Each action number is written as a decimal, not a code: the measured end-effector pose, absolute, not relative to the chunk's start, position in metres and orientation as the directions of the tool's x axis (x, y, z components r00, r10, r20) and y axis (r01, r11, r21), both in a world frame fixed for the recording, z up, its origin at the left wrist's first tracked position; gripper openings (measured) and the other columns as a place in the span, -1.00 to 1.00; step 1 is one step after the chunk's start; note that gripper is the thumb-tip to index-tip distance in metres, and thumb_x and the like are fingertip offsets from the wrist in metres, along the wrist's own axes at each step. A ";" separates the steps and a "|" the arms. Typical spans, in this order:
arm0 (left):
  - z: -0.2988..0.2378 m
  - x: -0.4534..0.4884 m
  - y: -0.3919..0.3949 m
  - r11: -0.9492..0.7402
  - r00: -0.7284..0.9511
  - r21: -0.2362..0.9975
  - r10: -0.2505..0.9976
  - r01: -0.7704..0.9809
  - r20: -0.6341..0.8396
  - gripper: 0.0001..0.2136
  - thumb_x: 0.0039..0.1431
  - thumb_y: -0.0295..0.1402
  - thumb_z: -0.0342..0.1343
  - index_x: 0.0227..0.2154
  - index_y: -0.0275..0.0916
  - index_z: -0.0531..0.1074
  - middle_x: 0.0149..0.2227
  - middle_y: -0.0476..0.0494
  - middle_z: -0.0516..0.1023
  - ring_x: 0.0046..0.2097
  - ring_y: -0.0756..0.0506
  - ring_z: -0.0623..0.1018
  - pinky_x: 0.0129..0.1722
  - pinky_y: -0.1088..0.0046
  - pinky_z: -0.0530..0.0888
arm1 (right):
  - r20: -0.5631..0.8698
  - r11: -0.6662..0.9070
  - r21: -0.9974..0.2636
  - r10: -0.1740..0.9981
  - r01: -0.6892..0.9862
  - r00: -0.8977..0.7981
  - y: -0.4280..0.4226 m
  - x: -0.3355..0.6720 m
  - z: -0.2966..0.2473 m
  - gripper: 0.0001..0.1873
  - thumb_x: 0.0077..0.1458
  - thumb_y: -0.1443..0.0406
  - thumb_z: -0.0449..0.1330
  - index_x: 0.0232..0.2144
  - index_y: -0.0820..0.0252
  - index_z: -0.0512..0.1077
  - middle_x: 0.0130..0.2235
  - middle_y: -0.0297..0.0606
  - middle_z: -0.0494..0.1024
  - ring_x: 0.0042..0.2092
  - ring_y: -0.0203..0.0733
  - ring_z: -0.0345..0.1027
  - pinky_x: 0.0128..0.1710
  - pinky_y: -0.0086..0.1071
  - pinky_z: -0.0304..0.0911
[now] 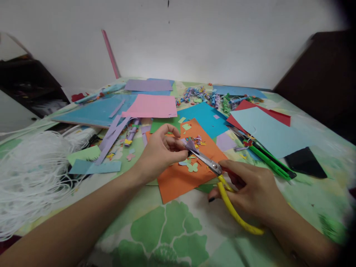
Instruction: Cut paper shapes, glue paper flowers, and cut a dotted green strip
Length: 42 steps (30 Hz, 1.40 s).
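Note:
Yellow-handled scissors are gripped in my right hand, their blades pointing up and left. My left hand pinches a small piece of purple paper, and the scissor tips meet that piece. Beneath both hands lies an orange paper sheet, scattered with tiny paper scraps. A pale green butterfly cutout rests on it below the blades. How far the blades have cut into the purple paper is too small to tell.
White cord is heaped at the left. Pink paper, blue paper and light blue paper lie beyond the hands. A green box cutter sits at the right, near a black piece. Rolled paper decorations line the back.

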<state>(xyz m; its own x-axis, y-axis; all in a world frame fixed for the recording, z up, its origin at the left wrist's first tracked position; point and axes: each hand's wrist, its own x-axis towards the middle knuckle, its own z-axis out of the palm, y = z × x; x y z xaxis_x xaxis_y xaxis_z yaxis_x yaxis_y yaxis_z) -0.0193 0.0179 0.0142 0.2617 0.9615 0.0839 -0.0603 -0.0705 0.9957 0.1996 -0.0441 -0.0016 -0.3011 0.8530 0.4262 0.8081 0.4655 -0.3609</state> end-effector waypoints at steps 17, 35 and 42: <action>0.022 -0.029 0.022 -0.164 0.367 0.985 0.921 0.052 0.134 -0.64 -0.18 -0.63 0.20 -0.35 -0.18 0.21 -0.49 0.06 0.57 -0.43 -0.01 0.58 -0.47 0.56 0.43 | 0.426 0.503 -0.308 0.832 0.808 -0.355 -0.045 0.203 -0.002 -0.65 -0.09 0.09 0.32 -0.31 0.21 0.49 -0.49 -0.31 0.46 -0.56 -0.31 0.22 -0.57 -0.43 0.07; 0.025 -0.031 0.023 -0.156 0.415 0.987 0.901 0.037 0.127 -0.65 -0.17 -0.62 0.22 -0.35 -0.18 0.23 -0.49 0.03 0.57 -0.43 -0.02 0.58 -0.47 0.54 0.45 | 0.456 0.519 -0.293 0.814 0.803 -0.360 -0.046 0.202 -0.003 -0.68 -0.08 0.09 0.31 -0.34 0.20 0.48 -0.38 -0.22 0.54 -0.56 -0.32 0.21 -0.54 -0.40 0.15; 0.021 -0.030 0.023 -0.088 0.391 0.995 0.918 0.049 0.062 -0.65 -0.19 -0.61 0.21 -0.35 -0.19 0.25 -0.49 0.06 0.55 -0.47 0.02 0.54 -0.51 0.58 0.42 | 0.423 0.511 -0.322 0.831 0.797 -0.361 -0.046 0.202 -0.003 -0.64 -0.09 0.09 0.33 -0.29 0.21 0.48 -0.45 -0.27 0.48 -0.58 -0.34 0.18 -0.59 -0.42 0.06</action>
<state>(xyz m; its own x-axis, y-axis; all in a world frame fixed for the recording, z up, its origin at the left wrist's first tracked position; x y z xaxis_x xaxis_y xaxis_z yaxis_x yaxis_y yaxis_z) -0.0303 0.0231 0.0210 0.3915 0.9181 0.0623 0.0489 -0.0883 0.9949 0.2019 -0.0460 -0.0028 -0.3615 0.8310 0.4229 0.7972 0.5107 -0.3221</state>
